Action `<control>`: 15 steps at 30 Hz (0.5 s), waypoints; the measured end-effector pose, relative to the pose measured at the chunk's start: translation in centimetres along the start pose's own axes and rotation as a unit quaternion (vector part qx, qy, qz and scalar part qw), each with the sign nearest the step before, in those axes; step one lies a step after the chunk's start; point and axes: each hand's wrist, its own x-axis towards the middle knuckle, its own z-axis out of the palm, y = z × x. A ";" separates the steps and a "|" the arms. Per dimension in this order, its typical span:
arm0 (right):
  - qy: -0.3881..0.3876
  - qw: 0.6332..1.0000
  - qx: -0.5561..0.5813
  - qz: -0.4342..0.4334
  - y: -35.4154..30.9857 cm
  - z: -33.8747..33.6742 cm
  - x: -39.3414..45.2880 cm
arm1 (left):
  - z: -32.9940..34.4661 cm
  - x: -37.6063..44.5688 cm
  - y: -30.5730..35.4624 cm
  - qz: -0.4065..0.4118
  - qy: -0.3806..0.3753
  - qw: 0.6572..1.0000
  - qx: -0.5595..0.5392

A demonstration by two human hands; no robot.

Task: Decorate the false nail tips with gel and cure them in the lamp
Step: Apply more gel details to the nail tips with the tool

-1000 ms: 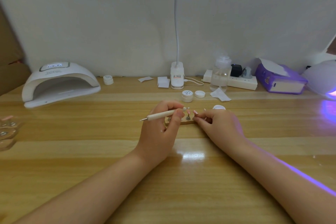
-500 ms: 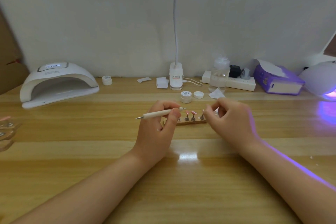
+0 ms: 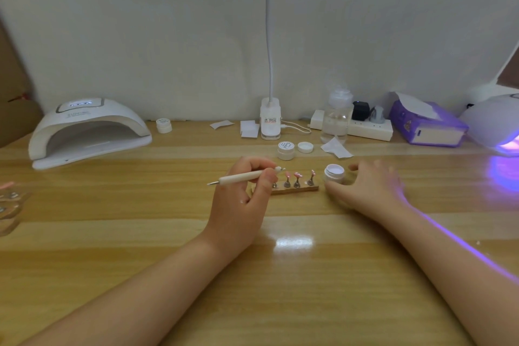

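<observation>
— Where are the false nail tips?
— Pink tips [image 3: 297, 175] stand on small metal stands in a row on a narrow wooden strip [image 3: 295, 190], mid-worktop, nearer its far edge than the near one.

— And the left hand [image 3: 238, 196]?
— Its grip is curled round a slim white dotting pen [image 3: 244, 176], thumb and fingers pinching the shaft; the pen's tip points toward the row of tips.

— The right hand [image 3: 370, 188]?
— Fingers loosely spread, holding nothing, thumb and forefinger either side of a small open white gel pot [image 3: 334, 173]; whether they touch it I cannot tell. The pot sits just beside the strip's right end.

— The curing lamps?
— A white arched nail lamp [image 3: 87, 129] sits at the far left of the pale wooden worktop [image 3: 140, 233]; another lamp [image 3: 497, 123], glowing violet, at the far right edge.
</observation>
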 end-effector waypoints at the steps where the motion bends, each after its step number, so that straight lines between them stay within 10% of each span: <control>1: 0.002 1.000 -0.002 -0.002 0.0 0.1 0.0 | 0.0 0.0 0.0 0.000 0.000 1.000 0.000; 10: 0.045 0.996 0.058 -0.046 0.1 -0.2 -0.2 | 0.0 0.0 0.1 -0.004 -0.001 1.000 0.003; 15: 0.195 0.951 0.153 -0.184 -1.5 -0.7 -1.7 | 0.0 -0.1 0.3 -0.002 0.013 1.000 -0.018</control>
